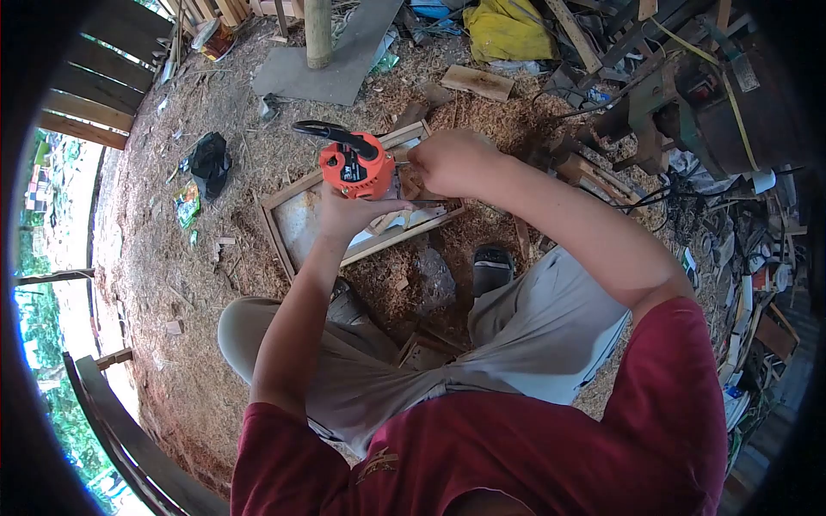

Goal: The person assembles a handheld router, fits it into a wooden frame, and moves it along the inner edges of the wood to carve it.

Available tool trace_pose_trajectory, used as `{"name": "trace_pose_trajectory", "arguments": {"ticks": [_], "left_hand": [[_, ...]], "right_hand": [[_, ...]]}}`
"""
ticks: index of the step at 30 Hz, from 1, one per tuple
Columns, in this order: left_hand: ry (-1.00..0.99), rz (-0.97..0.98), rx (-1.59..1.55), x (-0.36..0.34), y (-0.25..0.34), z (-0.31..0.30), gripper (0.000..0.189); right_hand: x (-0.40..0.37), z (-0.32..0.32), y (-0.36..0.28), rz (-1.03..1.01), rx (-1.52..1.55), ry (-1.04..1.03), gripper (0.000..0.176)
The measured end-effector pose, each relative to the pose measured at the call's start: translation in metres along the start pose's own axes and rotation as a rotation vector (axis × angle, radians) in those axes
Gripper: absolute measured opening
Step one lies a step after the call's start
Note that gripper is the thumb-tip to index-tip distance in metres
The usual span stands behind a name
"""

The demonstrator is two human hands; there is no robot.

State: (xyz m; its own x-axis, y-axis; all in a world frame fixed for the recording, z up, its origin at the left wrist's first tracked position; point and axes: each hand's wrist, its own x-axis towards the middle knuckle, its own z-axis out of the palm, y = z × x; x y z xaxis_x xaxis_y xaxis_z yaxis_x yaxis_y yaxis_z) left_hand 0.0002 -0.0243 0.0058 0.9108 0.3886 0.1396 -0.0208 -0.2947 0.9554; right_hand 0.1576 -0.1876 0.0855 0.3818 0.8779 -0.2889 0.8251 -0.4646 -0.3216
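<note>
An orange trim router (357, 168) with a black cord curving from its top is over a wooden-framed tray on the ground. My left hand (351, 212) wraps around the near side of its body, thumb stretched to the right. Beside the router, on its right, my right hand (452, 163) is closed, fingertips close to the tool's lower part. What those fingers pinch is too small and partly hidden to make out. Below both hands lies the tray (297, 189), with a pale sheet and wood pieces inside its frame.
Sawdust and shavings cover the ground. A board (477, 82) lies beyond the tray, and a wooden post (317, 34) stands on a grey sheet (357, 60). A black plastic bag (209, 163) is at left. A bulky machine (697, 103) with cables stands at right.
</note>
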Motion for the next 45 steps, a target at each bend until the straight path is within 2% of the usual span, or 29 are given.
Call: {"name": "trace_pose_trajectory", "arguments": {"ticks": [5, 8, 14, 20, 23, 26, 29, 32, 36, 39, 43, 45], "left_hand": [[-0.059, -0.050, 0.025, 0.000, 0.000, -0.002, 0.076], [-0.044, -0.062, 0.060, 0.000, 0.007, -0.001, 0.079], [-0.045, -0.044, 0.061, 0.004, 0.005, 0.000, 0.084], [-0.074, -0.118, 0.105, 0.002, 0.008, -0.002, 0.083], [-0.053, -0.034, 0.195, 0.002, 0.008, -0.002, 0.081], [-0.043, -0.030, 0.161, 0.003, 0.001, -0.003, 0.080], [-0.046, -0.097, 0.138, 0.003, 0.000, -0.002, 0.083], [-0.033, -0.104, 0.127, 0.002, 0.002, -0.002, 0.084], [-0.032, -0.078, 0.101, 0.001, 0.002, -0.003, 0.073], [-0.032, -0.119, 0.082, 0.002, 0.002, -0.002, 0.076], [-0.043, -0.131, 0.167, 0.004, 0.000, -0.005, 0.083], [-0.042, -0.140, 0.199, 0.004, 0.000, -0.005, 0.083]], "right_hand": [[-0.005, -0.006, -0.011, 0.079, -0.024, -0.040, 0.034], [0.000, 0.003, 0.002, 0.035, -0.028, -0.022, 0.034], [0.005, 0.006, 0.033, -0.078, 0.204, -0.040, 0.036], [0.006, 0.008, 0.026, -0.051, 0.171, -0.036, 0.035], [0.004, 0.008, 0.025, -0.075, 0.161, -0.017, 0.034], [0.004, 0.009, 0.026, -0.075, 0.147, -0.017, 0.034], [0.008, 0.012, 0.038, -0.087, 0.262, -0.072, 0.033], [0.002, -0.002, 0.037, -0.094, 0.162, -0.085, 0.034], [-0.013, -0.025, 0.032, -0.026, 0.046, -0.040, 0.035], [-0.007, -0.011, 0.047, -0.073, 0.111, -0.077, 0.037], [0.016, 0.046, 0.066, -0.157, 0.208, -0.070, 0.048], [0.017, 0.049, 0.063, -0.152, 0.206, -0.098, 0.053]]}}
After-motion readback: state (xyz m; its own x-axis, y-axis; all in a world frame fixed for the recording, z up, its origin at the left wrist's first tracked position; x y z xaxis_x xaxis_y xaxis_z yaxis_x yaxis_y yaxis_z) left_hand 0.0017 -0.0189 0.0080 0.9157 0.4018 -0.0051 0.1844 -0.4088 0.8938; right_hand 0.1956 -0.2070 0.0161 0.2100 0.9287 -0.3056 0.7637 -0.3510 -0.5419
